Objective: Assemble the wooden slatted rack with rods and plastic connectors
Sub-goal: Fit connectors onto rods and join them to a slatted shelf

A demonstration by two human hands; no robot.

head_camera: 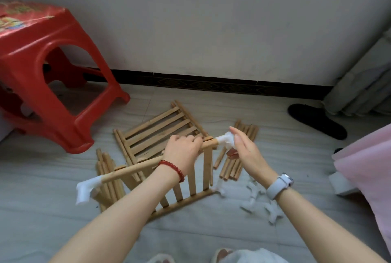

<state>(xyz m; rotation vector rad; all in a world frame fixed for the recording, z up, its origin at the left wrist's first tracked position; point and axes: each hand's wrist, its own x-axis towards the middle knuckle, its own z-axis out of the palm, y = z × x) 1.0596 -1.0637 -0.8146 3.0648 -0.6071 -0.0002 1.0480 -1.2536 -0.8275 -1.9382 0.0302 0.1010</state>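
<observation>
A wooden slatted panel [206, 169] stands on edge on the floor, tilted toward me. My left hand [183, 149] grips its top rail near the right end. A white plastic connector [225, 139] sits on that right end, and my right hand [245, 148] touches it with straight fingers. Another white connector [85, 188] caps the rail's left end. A second slatted panel [160, 129] lies flat behind. Loose rods lie in a bundle at the right [237, 157] and another at the left [106, 169]. Several spare white connectors [260, 201] are scattered at the lower right.
A red plastic stool [48, 68] stands at the left by the wall. A black insole [317, 121] lies on the floor at the right. Pink fabric [368, 169] and a small white box [342, 182] sit at the right edge. My slippers [222, 255] show at the bottom.
</observation>
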